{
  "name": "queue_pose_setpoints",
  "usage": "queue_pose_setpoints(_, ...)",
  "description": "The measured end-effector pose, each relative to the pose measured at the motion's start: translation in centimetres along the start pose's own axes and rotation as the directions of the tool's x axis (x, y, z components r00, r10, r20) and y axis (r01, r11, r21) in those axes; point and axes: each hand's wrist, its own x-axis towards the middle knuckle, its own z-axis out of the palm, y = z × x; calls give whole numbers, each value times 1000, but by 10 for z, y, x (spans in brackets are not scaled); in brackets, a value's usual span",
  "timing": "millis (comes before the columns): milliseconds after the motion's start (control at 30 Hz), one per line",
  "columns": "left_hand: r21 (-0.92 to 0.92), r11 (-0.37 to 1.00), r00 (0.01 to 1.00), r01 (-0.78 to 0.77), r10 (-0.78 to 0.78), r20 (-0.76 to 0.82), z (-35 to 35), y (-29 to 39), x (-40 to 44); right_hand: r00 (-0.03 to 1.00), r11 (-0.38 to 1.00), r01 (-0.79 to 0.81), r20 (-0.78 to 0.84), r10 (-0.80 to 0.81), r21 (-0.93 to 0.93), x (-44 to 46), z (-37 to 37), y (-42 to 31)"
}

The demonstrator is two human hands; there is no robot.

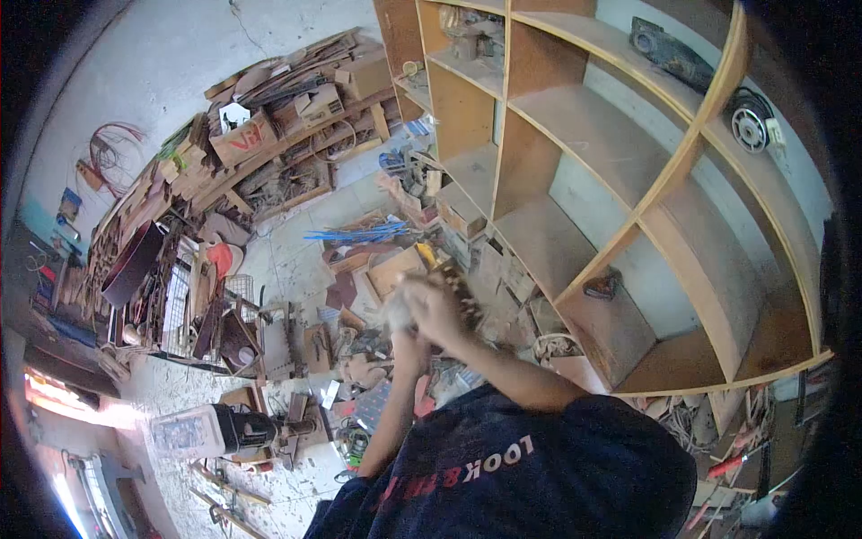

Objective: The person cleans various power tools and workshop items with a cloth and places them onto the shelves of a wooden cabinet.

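Observation:
My right hand [433, 310] and my left hand [409, 346] are close together in front of my chest, over the cluttered floor. Both are smeared by motion. A pale greyish-white thing [397, 313], perhaps a cloth, shows at the fingers between them. Just beyond my right hand is a dark brown, speckled thing [460, 292], blurred; whether I hold it I cannot tell. The fingers look closed, but their grip is partly hidden. Below and beyond the hands lie an open cardboard box [395, 269] and a bundle of blue strips [359, 232].
A wooden shelf unit [575, 216] rises on the right, with a dusty black machine part [669, 52] and a wheel [748, 128] on it. Wood scraps and boxes [242, 139] fill a rack along the wall. A black-and-white machine [211, 431] stands at lower left.

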Motion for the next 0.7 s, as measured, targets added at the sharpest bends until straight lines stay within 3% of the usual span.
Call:
queue_pose_setpoints(33, -30, 970, 960, 242, -235, 155, -19, 8, -3, 1000, 1000, -20, -6, 20, 24, -6, 10, -7)
queue_pose_setpoints(67, -20, 882, 844, 471, -444, 300, -37, 17, -2, 992, 972, -100, -91, 82, -214, 7, 16, 23)
queue_pose_setpoints(100, -150, 864, 855, 481, -424, 299, 23, 47, -11, 935, 853, -302, 41, 352, -426, 28, -47, 121)
queue_pose_setpoints(167, -518, 723, 884, 458, -431, 179, -9, 58, -11, 743, 718, -626, 45, 667, -304, 3, -75, 176)
queue_pose_setpoints(200, -603, 667, 890, 438, -415, 187, -20, 43, -7, 759, 753, -635, 39, 650, -174, 0, -74, 182)
queue_pose_setpoints(233, -604, 676, 897, 423, -404, 177, -25, 43, 4, 768, 762, -626, 36, 639, -164, 11, -80, 170)
queue_pose_setpoints(267, -654, 580, 859, 487, -455, 236, -32, 42, 10, 600, 514, -791, 256, 758, 333, 15, -90, 158)
queue_pose_setpoints(300, -695, 467, 811, 547, -501, 302, -38, 46, 13, 467, 28, -768, 528, 709, 640, 17, -104, 142)
queue_pose_setpoints(333, -665, 445, 784, 600, -494, 377, -45, 54, 20, 463, 31, -774, 532, 709, 633, 18, -113, 124)
queue_pose_setpoints(367, -667, 438, 780, 603, -500, 377, -37, 43, 22, 531, 178, -793, 520, 669, 582, 15, -118, 101)
queue_pose_setpoints(433, -536, 675, 860, 507, -436, 265, -4, -16, 19, 649, 453, -761, 515, 560, 465, 4, -116, 50)
queue_pose_setpoints(467, -109, 888, 893, 446, -451, -17, 22, -61, 14, 699, 579, -708, 519, 491, 405, -2, -109, 29)
queue_pose_setpoints(500, -108, 889, 894, 445, -449, -16, 25, -50, 17, 741, 697, -632, 528, 415, 339, -7, -101, 17)
queue_pose_setpoints(533, -395, 621, 727, 677, -649, 225, 25, -24, 22, 856, 879, -432, 399, 329, 203, -16, -86, 19)
queue_pose_setpoints(567, -539, 209, 515, 816, -688, 512, 23, 8, 24, 937, 977, -212, 289, 197, 21, -28, -73, 21)
queue_pose_setpoints(600, -647, 14, 565, 762, -503, 654, 17, 48, 23, 964, 995, 17, 266, 9, -94, -39, -72, 1)
queue_pose_setpoints(633, -642, 12, 560, 767, -501, 660, 21, 43, 18, 947, 948, 239, 266, -180, -211, -48, -75, -20)
queue_pose_setpoints(667, -686, -71, 607, 724, -407, 683, 27, 32, 13, 913, 916, 364, 257, -316, -167, -52, -75, -28)
queue_pose_setpoints(700, -716, -159, 654, 680, -310, 690, 31, 23, 6, 916, 917, 360, 254, -312, -172, -50, -79, -23)
